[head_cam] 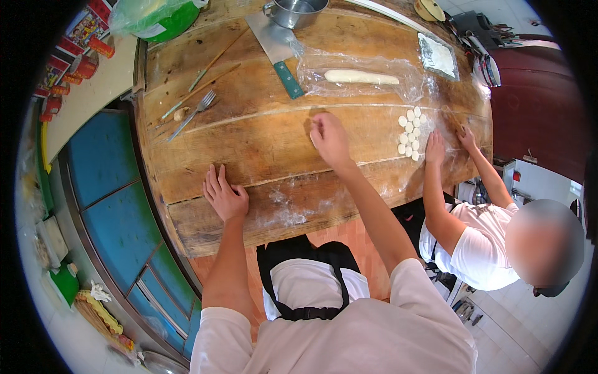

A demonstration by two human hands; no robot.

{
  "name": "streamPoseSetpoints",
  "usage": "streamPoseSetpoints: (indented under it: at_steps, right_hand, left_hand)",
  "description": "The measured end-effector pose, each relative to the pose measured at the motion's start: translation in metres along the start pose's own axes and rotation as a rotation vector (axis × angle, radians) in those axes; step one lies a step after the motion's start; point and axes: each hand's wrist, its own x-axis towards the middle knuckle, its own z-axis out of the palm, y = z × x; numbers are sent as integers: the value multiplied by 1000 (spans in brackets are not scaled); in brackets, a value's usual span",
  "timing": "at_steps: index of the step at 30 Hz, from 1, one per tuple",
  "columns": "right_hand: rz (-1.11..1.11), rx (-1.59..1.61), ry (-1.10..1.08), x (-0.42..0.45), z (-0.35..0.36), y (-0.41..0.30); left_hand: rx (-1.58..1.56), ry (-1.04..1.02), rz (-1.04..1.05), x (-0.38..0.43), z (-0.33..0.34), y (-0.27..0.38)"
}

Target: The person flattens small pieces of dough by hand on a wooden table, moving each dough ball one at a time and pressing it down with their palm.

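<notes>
My left hand (226,194) rests palm down near the front left of the wooden table (261,154), fingers apart and holding nothing. Over the table's middle, my right hand (331,140) has its fingers curled in; nothing shows in it, though its palm is hidden. Beyond it lies a cleaver (273,39) with a green handle, its blade pointing away. To the right of the cleaver, a pale dough log (362,77) lies on crumpled clear plastic film (313,65). Several small dough pieces (409,127) are grouped to the right of my right hand.
A co-worker (467,233) at the right has both hands on the table, one at a rolling pin (452,120). A fork (194,114) and sticks (219,56) lie left. A metal pot (296,11), green basin (168,21) and flour bag (438,56) stand farther back.
</notes>
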Motion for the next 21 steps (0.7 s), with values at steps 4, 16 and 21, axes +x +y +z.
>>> streamPoseSetpoints:
  at_steps: [4, 16, 21]
  right_hand:
    - [-153, -212, -165, 17, 27, 23]
    - [-69, -262, 50, 23, 49, -11]
    - [-22, -265, 131, 33, 50, -4]
  left_hand:
    - [-99, 26, 7, 0, 6, 19]
    - [-90, -29, -32, -6, -1, 6]
    - [-56, -63, -50, -1, -5, 14]
